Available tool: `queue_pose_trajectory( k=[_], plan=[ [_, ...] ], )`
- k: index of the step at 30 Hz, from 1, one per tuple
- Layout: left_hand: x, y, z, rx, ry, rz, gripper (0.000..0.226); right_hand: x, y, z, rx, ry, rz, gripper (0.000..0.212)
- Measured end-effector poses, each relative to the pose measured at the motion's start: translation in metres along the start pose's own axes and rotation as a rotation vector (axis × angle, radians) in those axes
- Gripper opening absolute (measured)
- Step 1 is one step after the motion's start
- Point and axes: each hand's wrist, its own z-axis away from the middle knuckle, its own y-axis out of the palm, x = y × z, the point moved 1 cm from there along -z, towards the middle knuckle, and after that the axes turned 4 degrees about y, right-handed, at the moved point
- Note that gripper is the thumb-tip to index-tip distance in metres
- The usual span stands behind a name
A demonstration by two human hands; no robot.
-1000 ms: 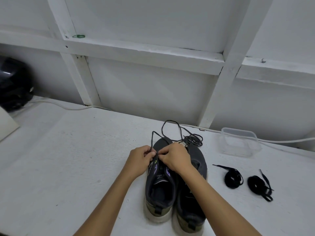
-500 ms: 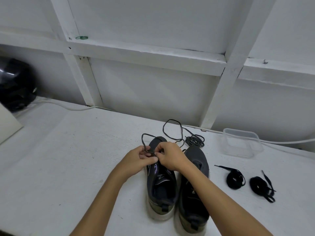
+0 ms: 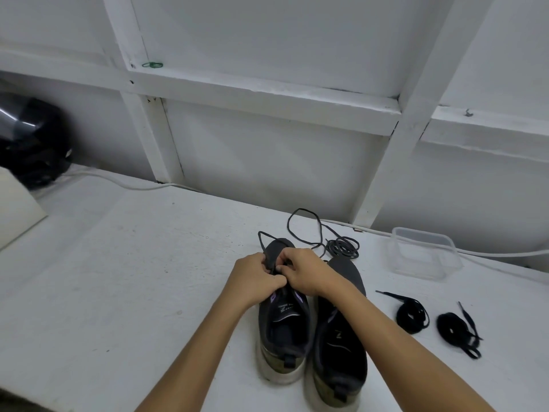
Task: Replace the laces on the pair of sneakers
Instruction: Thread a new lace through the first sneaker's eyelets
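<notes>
Two dark grey sneakers stand side by side on the white table, heels toward me: the left sneaker (image 3: 283,328) and the right sneaker (image 3: 340,352). My left hand (image 3: 255,278) and my right hand (image 3: 306,273) meet over the left sneaker's eyelets, both pinching its grey lace (image 3: 263,242), which loops up past the toe. A removed grey lace (image 3: 341,248) lies coiled behind the shoes. Two black lace bundles lie to the right: one bundle (image 3: 411,313) nearer the shoes, the other bundle (image 3: 454,328) farther out.
A clear plastic container (image 3: 421,257) sits at the back right. A white cable (image 3: 118,182) runs along the wall's foot. A black helmet (image 3: 29,144) and a white board (image 3: 15,203) are at the far left. The wall has white beams.
The loop of grey lace beside the left sneaker's toe has shrunk and shifted toward the toe. Both hands stay pinched together over the eyelets, a little lower.
</notes>
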Motion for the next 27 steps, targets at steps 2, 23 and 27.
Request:
queue_pose_trajectory(
  k=[2,23,27],
  plan=[
    [-0.001,-0.004,0.001,-0.024,-0.003,0.026,0.021,-0.001,-0.001,0.001,0.009,0.001,-0.008,0.008],
    [-0.001,0.003,-0.013,-0.163,0.24,-0.123,0.055,-0.015,-0.041,0.02,-0.148,0.094,-0.291,0.01],
    [-0.013,0.008,-0.022,-0.109,0.39,-0.104,0.021,-0.004,-0.043,0.019,-0.135,0.048,-0.318,0.01]
  ],
)
